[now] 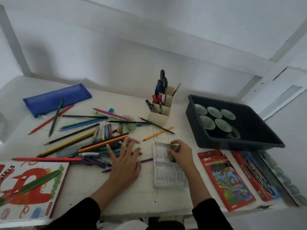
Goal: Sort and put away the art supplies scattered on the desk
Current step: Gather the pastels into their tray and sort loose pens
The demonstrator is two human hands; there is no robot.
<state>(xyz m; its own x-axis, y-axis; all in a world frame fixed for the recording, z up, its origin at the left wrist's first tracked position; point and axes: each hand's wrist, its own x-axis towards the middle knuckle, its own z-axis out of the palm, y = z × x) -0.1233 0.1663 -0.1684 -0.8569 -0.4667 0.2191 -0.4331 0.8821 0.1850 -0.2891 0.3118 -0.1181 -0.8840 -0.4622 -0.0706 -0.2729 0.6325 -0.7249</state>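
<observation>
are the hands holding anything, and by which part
The right hand pinches a small dark piece over the white tray; which part cannot be told. The left hand lies flat on pencils, holding nothing.

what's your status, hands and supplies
Left hand open, flat on loose pencils. Right hand pinching a small piece over the white tray. Most pencils unsorted, nothing in the way.

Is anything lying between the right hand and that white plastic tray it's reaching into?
Nothing visible does. The right hand pinches a small dark piece directly over the white tray, near its top edge. The purple pencil lies just left of the tray, not across it.
</observation>
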